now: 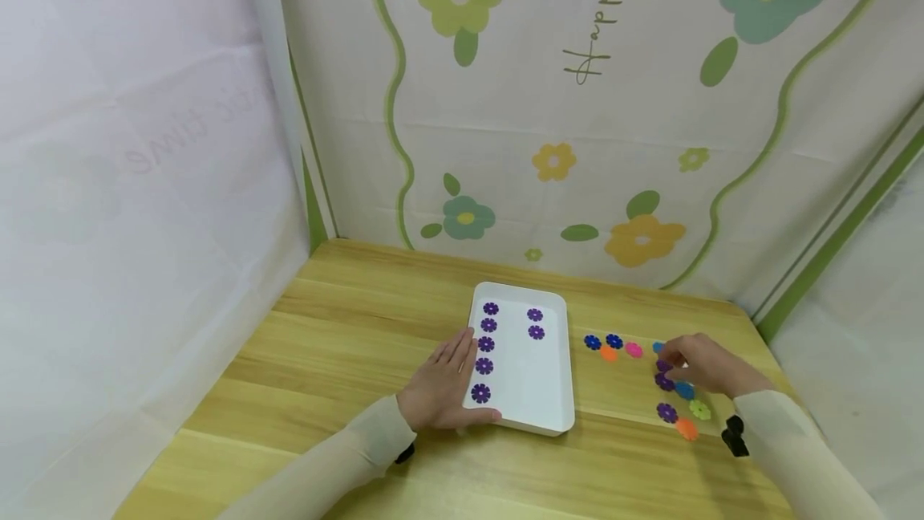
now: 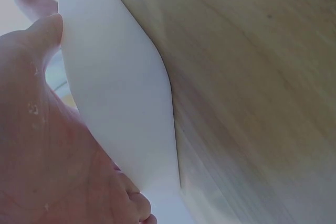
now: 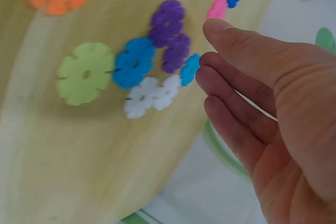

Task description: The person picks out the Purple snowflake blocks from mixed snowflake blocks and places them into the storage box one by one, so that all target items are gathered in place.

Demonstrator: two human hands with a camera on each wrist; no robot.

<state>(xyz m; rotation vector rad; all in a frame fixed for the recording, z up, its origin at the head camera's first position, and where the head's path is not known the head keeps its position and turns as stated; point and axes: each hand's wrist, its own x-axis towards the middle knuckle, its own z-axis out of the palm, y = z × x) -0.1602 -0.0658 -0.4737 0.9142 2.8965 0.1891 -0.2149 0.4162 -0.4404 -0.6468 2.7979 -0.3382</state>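
Observation:
A white tray (image 1: 523, 379) lies on the table, with several purple snowflake discs (image 1: 484, 366) in a column along its left side and two purple ones (image 1: 536, 333) at the right. My left hand (image 1: 439, 387) rests at the tray's near left corner, fingers straight along the side and thumb along the front wall (image 2: 121, 87). Over the loose discs at the right hovers my right hand (image 1: 703, 363). In the right wrist view its thumb and fingers are apart, with nothing between them. Nearest it lie two overlapping purple discs (image 3: 168, 23), a light blue disc (image 3: 190, 69) and two white discs (image 3: 142, 98).
More loose discs lie right of the tray: dark blue (image 1: 593, 342), pink (image 1: 634, 350), orange (image 1: 687, 428) and lime green (image 1: 699, 409). The wooden table (image 1: 325, 367) meets a flower-printed cloth (image 1: 505, 119) at the back, and white cloth hangs on both sides.

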